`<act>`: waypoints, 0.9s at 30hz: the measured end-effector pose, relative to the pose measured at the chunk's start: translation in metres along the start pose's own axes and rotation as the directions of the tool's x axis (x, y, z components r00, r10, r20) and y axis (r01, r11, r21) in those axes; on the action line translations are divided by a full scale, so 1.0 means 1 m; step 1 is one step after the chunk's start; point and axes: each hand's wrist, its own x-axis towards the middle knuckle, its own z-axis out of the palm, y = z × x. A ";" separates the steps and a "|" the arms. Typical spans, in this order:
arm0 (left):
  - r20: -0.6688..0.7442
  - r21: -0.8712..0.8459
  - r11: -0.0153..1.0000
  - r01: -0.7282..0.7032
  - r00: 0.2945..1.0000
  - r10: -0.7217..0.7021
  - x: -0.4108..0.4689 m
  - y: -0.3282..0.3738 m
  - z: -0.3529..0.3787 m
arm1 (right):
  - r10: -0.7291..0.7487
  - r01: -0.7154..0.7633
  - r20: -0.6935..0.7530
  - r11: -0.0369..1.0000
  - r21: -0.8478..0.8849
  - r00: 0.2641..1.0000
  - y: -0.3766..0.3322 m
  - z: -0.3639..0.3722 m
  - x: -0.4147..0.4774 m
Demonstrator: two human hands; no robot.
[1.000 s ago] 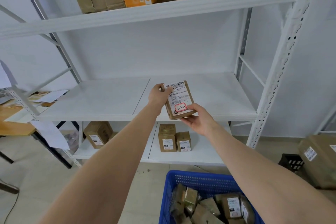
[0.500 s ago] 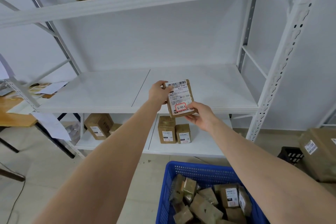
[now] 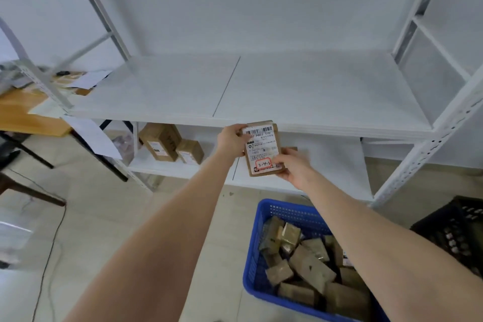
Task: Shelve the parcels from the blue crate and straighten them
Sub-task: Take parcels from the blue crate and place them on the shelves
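A white metal shelving rack (image 3: 428,144) stands against a pale wall (image 3: 235,8) on a beige tiled floor (image 3: 104,217); a wooden table (image 3: 23,115) sits left. Below, the perforated blue crate (image 3: 254,243) holds a heap of brown cardboard parcels (image 3: 311,266). One flat labelled parcel (image 3: 262,149) is held before the middle shelf's (image 3: 313,91) front edge: left hand (image 3: 231,140) fingers curl round its top corner, right hand (image 3: 295,167) fingers pinch its lower edge.

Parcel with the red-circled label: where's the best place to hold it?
By its narrow side edges, coming in from left and right. The parcel is flat and upright, label facing you, so edge grips leave it readable, as the left hand and right hand show.
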 end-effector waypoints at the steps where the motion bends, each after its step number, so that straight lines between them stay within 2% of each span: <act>1: 0.009 -0.001 1.000 0.013 1.000 -0.013 0.006 -0.011 -0.008 | 0.008 -0.008 -0.014 1.000 0.007 1.000 0.009 0.010 0.008; 8: 0.103 0.019 0.998 0.064 0.993 -0.066 0.072 -0.098 -0.079 | 0.046 -0.047 -0.137 0.999 -0.004 0.990 0.078 0.101 0.069; 14: 0.155 0.067 0.996 0.054 0.986 -0.064 0.140 -0.168 -0.133 | 0.074 -0.079 -0.206 0.997 -0.016 0.976 0.130 0.174 0.131; 21: 0.181 0.092 0.994 0.056 0.981 -0.072 0.225 -0.235 -0.157 | 0.131 -0.140 -0.241 0.990 -0.020 0.961 0.174 0.218 0.226; 27: 0.194 0.184 0.981 0.055 0.977 -0.091 0.311 -0.270 -0.158 | 0.180 -0.185 -0.259 0.983 0.004 0.949 0.193 0.237 0.314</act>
